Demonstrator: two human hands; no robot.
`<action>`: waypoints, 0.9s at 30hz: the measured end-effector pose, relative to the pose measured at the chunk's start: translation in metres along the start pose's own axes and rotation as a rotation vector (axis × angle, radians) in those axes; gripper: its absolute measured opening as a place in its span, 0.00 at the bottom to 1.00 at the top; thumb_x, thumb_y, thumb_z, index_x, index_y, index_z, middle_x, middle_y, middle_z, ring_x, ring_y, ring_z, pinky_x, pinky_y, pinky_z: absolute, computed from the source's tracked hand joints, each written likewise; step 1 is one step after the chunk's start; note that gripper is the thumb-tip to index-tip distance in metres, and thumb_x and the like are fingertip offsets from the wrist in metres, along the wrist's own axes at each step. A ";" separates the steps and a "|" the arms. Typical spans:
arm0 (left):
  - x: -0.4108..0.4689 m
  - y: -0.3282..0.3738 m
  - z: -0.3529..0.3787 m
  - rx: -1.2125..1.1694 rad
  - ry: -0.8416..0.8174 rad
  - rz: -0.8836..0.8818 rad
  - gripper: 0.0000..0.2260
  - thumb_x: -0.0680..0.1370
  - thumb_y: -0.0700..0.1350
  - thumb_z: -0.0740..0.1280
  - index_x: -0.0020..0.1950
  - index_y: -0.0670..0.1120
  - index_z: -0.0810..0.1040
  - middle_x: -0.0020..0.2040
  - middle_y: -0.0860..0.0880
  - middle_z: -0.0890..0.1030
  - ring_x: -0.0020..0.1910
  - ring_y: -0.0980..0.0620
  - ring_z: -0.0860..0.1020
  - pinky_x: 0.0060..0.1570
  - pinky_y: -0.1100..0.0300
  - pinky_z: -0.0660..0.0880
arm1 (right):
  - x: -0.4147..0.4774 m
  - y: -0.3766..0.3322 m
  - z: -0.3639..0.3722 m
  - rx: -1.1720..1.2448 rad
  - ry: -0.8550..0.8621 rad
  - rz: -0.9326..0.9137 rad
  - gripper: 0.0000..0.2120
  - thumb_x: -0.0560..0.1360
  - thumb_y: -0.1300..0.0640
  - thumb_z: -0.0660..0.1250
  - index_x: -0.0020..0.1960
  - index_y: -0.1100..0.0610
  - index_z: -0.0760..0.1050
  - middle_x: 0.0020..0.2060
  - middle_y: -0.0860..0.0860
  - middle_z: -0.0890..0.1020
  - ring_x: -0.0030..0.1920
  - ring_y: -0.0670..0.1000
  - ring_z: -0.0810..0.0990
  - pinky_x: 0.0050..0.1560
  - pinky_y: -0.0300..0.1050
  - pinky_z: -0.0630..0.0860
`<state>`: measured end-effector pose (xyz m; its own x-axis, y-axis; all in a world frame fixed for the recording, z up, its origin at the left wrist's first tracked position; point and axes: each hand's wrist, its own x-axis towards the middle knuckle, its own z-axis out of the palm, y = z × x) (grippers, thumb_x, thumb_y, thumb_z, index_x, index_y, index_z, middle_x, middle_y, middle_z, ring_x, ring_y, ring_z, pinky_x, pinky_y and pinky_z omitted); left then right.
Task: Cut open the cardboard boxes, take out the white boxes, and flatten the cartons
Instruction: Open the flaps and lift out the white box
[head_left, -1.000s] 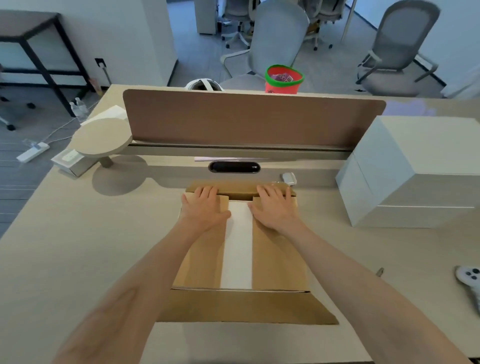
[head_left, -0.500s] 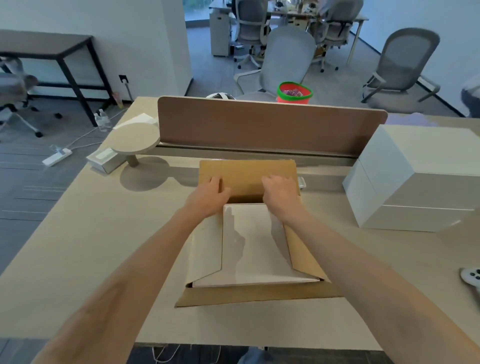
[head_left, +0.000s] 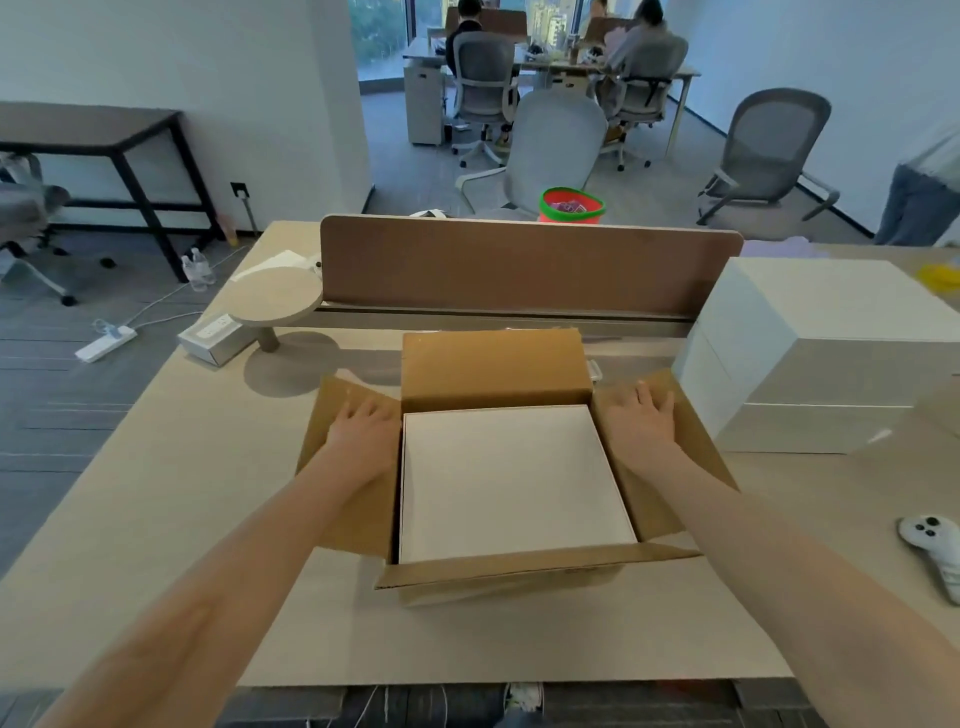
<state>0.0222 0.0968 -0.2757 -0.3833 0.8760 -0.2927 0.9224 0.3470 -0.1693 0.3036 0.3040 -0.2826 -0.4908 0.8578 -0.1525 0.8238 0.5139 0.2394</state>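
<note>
A brown cardboard carton (head_left: 496, 369) stands open on the desk in front of me, all its top flaps spread. Inside lies a white box (head_left: 511, 480), its whole top showing. My left hand (head_left: 361, 434) presses flat on the left side flap, fingers straight. My right hand (head_left: 641, 423) presses flat on the right side flap in the same way. The far flap stands upright behind the white box, and the near flap hangs toward me.
Stacked white boxes (head_left: 826, 358) stand close at the right of the carton. A white controller (head_left: 935, 551) lies at the right desk edge. A brown divider panel (head_left: 530, 265) runs along the back, with a round stand (head_left: 272, 301) at its left.
The two side flaps, which lay nearly closed over the white box, have been pushed outward. My hands moved apart with them, and the far flap swung up.
</note>
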 end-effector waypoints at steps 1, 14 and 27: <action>-0.004 0.004 0.011 -0.092 -0.032 0.015 0.22 0.81 0.43 0.55 0.76 0.48 0.61 0.79 0.47 0.56 0.77 0.46 0.53 0.74 0.45 0.57 | -0.005 0.001 0.003 0.048 -0.036 0.009 0.20 0.79 0.54 0.59 0.70 0.53 0.68 0.74 0.58 0.61 0.77 0.61 0.50 0.72 0.70 0.49; -0.032 0.067 0.004 -0.918 -0.232 -0.204 0.28 0.82 0.49 0.56 0.77 0.38 0.51 0.77 0.42 0.53 0.72 0.43 0.61 0.65 0.51 0.64 | -0.044 -0.031 0.011 0.398 -0.078 -0.070 0.04 0.77 0.62 0.56 0.48 0.60 0.69 0.47 0.53 0.75 0.51 0.55 0.74 0.45 0.45 0.68; -0.027 0.056 0.001 -1.311 -0.165 -0.498 0.28 0.79 0.45 0.62 0.75 0.36 0.58 0.72 0.36 0.67 0.69 0.37 0.69 0.64 0.47 0.68 | -0.054 -0.036 -0.010 0.782 -0.363 0.274 0.17 0.79 0.57 0.58 0.64 0.65 0.67 0.55 0.56 0.74 0.47 0.52 0.73 0.42 0.42 0.70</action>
<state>0.0840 0.0917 -0.2784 -0.5939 0.5539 -0.5835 0.0291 0.7396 0.6725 0.2972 0.2394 -0.2734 -0.2388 0.8258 -0.5109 0.9214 0.0265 -0.3878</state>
